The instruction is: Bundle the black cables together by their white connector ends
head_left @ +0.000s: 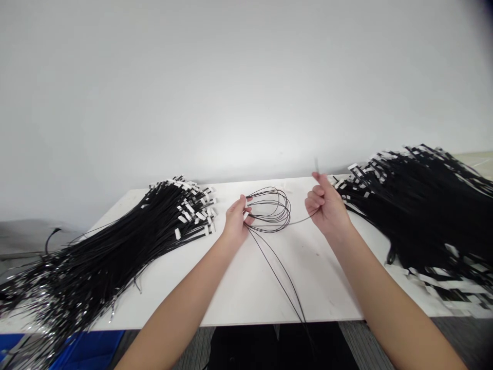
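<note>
My left hand point(238, 220) is closed on several loops of a thin black cable point(288, 211), which form a loose coil over the table. Two strands hang from that hand past the table's front edge. My right hand point(323, 201), to the right of the coil, is closed on a stretch of the same cable running across from it. A short, blurred end piece sticks up above the right fingers; its kind is too smeared to make out.
A pile of black cables point(127, 241) with white tags and shiny ends lies at left, overhanging the front edge. Another tagged cable pile point(419, 205) covers the right side. The white table point(231, 303) meets a pale wall point(246, 92). Blue material point(92, 349) shows below at left.
</note>
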Tool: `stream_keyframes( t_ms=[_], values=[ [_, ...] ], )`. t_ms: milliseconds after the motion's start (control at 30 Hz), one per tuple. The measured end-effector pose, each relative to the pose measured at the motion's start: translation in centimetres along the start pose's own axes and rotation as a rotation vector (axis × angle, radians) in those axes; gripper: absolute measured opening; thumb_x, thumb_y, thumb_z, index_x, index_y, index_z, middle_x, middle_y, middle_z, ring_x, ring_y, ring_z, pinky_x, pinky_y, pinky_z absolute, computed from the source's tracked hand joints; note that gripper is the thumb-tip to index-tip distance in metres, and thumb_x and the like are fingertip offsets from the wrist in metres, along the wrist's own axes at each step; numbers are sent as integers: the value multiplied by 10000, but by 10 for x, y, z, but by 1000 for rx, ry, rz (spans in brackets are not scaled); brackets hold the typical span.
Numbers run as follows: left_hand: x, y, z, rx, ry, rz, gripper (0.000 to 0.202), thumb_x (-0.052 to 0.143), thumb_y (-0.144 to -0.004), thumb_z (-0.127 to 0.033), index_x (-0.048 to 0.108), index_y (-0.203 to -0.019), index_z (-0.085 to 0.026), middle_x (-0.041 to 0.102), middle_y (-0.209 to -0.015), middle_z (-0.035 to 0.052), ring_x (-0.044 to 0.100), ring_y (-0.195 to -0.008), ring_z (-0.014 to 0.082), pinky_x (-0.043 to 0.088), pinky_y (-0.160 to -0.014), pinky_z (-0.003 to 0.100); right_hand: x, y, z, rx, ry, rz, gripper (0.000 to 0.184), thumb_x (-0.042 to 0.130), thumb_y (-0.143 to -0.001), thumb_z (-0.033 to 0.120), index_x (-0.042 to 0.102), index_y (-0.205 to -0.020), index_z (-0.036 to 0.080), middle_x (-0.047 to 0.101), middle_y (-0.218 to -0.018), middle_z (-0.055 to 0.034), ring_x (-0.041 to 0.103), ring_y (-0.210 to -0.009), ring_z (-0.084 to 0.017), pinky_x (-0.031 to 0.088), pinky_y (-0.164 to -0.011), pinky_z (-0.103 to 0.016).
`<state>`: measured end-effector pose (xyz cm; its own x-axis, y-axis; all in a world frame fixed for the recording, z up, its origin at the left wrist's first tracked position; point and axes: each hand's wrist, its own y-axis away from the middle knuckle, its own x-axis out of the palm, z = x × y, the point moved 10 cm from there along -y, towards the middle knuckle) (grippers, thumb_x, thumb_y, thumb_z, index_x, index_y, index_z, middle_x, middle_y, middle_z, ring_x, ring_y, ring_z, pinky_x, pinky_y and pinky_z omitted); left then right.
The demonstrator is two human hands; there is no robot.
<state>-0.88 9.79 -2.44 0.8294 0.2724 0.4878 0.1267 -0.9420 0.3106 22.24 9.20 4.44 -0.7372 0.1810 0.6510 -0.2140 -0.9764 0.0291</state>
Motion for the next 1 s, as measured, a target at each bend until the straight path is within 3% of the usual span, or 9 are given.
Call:
stream_keyframes(
  t_ms=[67,133,233,333,433,800,1000],
  values=[
    [-1,0,1,-5,-12,-2,464,704,-557,-484,645,-842,-124,418,-568,-31,382,-441,26,334,-401,155,13,9,-10,24,271,93,277,682,-660,396,630,-831,185,339,-482,82,240,-383,-24,200,-331,-161],
    [-1,-1,1,-8,-19,0,467,705,-552,-488,645,-839,-124,419,-562,-34,389,-443,29,350,-414,157,25,19,-16,-28,563,171,244,675,-660,386,651,-762,166,393,-487,53,282,-408,-40,211,-355,-182],
    [2,0,3,-21,-28,22,455,698,-564,-486,644,-831,-122,416,-545,-38,381,-436,26,337,-408,151,46,35,-20,-220,904,274,183,621,-706,351,663,-709,173,442,-508,27,328,-455,-62,269,-413,-202],
    [6,1,5,-25,-40,55,439,691,-581,-477,642,-829,-118,420,-537,-35,371,-432,23,308,-394,142,62,48,-24,-410,1102,369,147,557,-750,290,663,-709,197,454,-504,27,359,-479,-74,313,-472,-209],
    [10,3,5,-22,-55,84,437,694,-581,-469,644,-826,-111,425,-540,-28,365,-434,19,272,-378,132,68,53,-28,-503,1196,421,139,537,-757,258,659,-720,203,472,-519,22,390,-498,-83,327,-496,-210],
    [16,5,3,2,-95,143,421,663,-615,-486,643,-803,-111,417,-521,-22,336,-413,17,179,-352,128,74,57,-29,-584,1288,469,147,517,-768,197,632,-678,202,556,-602,25,418,-521,-75,322,-509,-200],
    [15,5,5,-10,-120,142,404,680,-599,-468,645,-780,-109,413,-523,-23,337,-418,15,187,-354,130,79,68,-26,-878,1434,457,219,475,-791,180,610,-617,185,488,-535,28,385,-502,-64,261,-473,-192]
  ],
)
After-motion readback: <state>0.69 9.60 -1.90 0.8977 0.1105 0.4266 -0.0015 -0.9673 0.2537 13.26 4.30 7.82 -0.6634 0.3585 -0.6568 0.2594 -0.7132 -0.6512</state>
